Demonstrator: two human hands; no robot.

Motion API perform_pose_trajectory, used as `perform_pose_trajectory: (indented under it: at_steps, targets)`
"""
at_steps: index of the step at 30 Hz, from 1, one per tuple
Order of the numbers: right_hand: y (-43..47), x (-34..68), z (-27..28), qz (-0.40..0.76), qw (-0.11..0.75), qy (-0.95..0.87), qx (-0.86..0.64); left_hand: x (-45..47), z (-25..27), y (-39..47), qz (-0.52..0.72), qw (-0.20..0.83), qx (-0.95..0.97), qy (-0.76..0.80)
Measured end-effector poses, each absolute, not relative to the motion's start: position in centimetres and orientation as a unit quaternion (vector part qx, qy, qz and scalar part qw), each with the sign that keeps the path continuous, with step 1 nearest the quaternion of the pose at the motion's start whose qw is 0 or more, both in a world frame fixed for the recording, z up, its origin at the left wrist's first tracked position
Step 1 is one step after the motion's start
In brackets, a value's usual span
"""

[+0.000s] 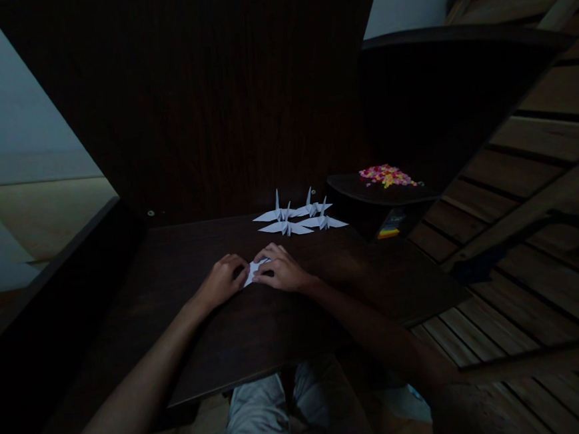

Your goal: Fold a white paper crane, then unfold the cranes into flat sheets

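Observation:
A small piece of folded white paper [254, 270] lies on the dark desk between my hands. My left hand [225, 277] grips its left side, thumb and fingers closed at the edge. From the right, my right hand [279, 270] pinches the same paper, its fingers curled over the top and right side and covering part of it. Just beyond my hands stand several white origami cranes [286, 228], grouped close together with their wings spread and necks pointing up.
On a rounded shelf [383, 196] at the right lies a heap of small pink, red and yellow pieces [389, 176]. A small colourful item [389, 229] sits beneath it. A dark raised side panel [48, 276] bounds the desk [172, 253] at left; wooden slats [525, 279] stand at right.

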State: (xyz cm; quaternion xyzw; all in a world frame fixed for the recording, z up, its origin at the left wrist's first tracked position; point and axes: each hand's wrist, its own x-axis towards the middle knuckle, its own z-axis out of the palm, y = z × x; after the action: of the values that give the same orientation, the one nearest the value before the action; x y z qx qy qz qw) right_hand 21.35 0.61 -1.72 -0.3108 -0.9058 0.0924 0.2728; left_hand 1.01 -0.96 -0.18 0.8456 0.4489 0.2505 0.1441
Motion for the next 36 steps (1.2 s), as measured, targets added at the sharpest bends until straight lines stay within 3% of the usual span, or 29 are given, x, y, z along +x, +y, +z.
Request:
perform_pose_trajectory:
  at_steps: [7, 21, 29, 36]
  targets:
    - [0.6, 21.1, -2.4, 0.086, 0.294, -0.882, -0.358, 0.7, -0.1, -0.8, 0.261, 0.201, 0.776, 0.538]
    - [0.6, 20.6, -2.4, 0.116, 0.285, -0.881, -0.360, 0.9, -0.8, -0.6, 0.266, 0.101, 0.793, 0.539]
    - [0.8, 20.4, -3.1, 0.116, 0.329, -0.815, -0.463, 1.0, -1.3, -0.3, 0.281, 0.111, 0.766, 0.567]
    - [1.2, 20.3, -3.4, 0.145, 0.318, -0.802, -0.485, 0.9, -1.5, 0.0, 0.298, 0.144, 0.744, 0.580]
